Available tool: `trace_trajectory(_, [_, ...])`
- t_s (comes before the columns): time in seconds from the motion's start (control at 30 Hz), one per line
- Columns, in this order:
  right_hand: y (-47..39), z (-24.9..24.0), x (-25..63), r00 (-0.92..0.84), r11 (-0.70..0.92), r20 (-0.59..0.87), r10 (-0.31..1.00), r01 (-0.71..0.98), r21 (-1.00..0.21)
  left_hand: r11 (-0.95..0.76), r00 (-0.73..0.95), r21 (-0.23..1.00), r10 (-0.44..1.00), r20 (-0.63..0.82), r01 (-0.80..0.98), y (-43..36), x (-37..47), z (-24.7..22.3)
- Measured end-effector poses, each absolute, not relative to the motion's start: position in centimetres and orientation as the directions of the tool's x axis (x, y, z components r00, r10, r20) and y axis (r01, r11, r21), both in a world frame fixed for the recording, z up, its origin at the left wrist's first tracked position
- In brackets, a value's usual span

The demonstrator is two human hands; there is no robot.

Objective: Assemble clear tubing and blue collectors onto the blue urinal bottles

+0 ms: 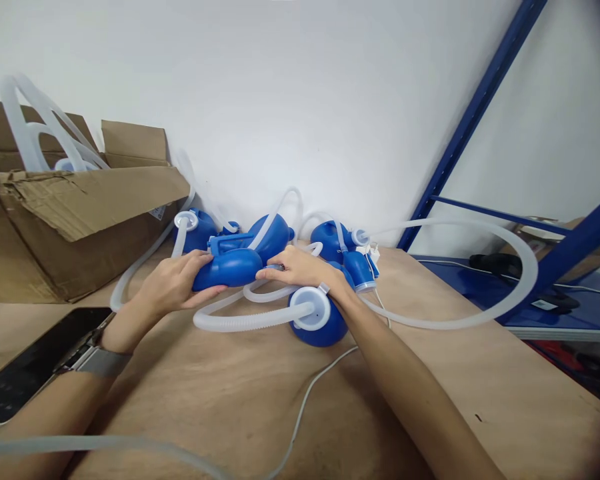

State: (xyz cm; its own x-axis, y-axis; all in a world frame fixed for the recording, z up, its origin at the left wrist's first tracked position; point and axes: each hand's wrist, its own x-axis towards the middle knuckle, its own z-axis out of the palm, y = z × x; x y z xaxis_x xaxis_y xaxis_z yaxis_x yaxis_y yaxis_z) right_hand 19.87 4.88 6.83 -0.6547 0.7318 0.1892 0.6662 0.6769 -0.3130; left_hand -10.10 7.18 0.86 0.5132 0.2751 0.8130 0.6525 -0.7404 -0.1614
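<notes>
Pale tubing [105, 445] crosses the lower left, nearest of all, with a dark flat device [27, 363] beyond it and a cardboard box [87, 247] walling off that side. Glossy, rounded and handled, the blue bottle [233, 268] lies sideways between both hands. The left hand [177, 280] holds its left end, fingers over the top, thumb along the near side; the right hand [300, 265] bends at its right end, though I can't tell whether those fingers grip. Hoses crowd close, leaving bare tabletop [195, 393] in front and toward the blue rack [460, 127] at right
</notes>
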Motion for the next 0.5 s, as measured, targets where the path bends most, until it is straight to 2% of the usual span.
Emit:
trace_trajectory(0.1, [4.9, 6.8, 19.9, -0.657, 0.700, 0.242, 0.714, 0.665, -0.259, -0.706, 0.408, 0.294, 0.642, 0.649, 0.644, 5.9, -8.9, 2.5])
trace_trajectory(0.17, [4.8, 6.8, 19.8, -0.651, 0.708, 0.280, 0.705, 0.672, -0.219, -0.589, 0.333, 0.620, 0.807, 0.488, 0.518, 5.4, -8.1, 3.4])
trace_trajectory(0.23, [4.7, 6.8, 19.7, -0.643, 0.701, 0.296, 0.706, 0.693, -0.166, -0.296, 0.288, 0.892, 0.936, 0.200, 0.341, 5.4, -7.5, 3.9])
trace_trajectory(0.27, [4.6, 6.8, 19.6, -0.639, 0.695, 0.298, 0.709, 0.705, -0.140, -0.092, 0.293, 0.958, 0.956, 0.008, 0.272, 5.5, -7.3, 4.0])
trace_trajectory(0.3, [4.6, 6.8, 19.5, -0.638, 0.691, 0.302, 0.709, 0.713, -0.117, 0.112, 0.308, 0.966, 0.934, -0.182, 0.232, 5.7, -7.2, 4.0])
trace_trajectory(0.37, [4.6, 6.6, 19.5, -0.641, 0.694, 0.323, 0.697, 0.716, -0.078, 0.412, 0.352, 0.884, 0.811, -0.466, 0.220, 6.1, -7.2, 3.9])
trace_trajectory(0.43, [4.8, 6.4, 19.8, -0.642, 0.703, 0.369, 0.672, 0.710, -0.045, 0.552, 0.384, 0.800, 0.703, -0.599, 0.237, 6.5, -7.7, 3.8])
trace_trajectory(0.5, [5.1, 6.3, 20.5, -0.629, 0.709, 0.415, 0.657, 0.702, -0.058, 0.570, 0.363, 0.800, 0.717, -0.595, 0.186, 6.8, -8.4, 3.8])
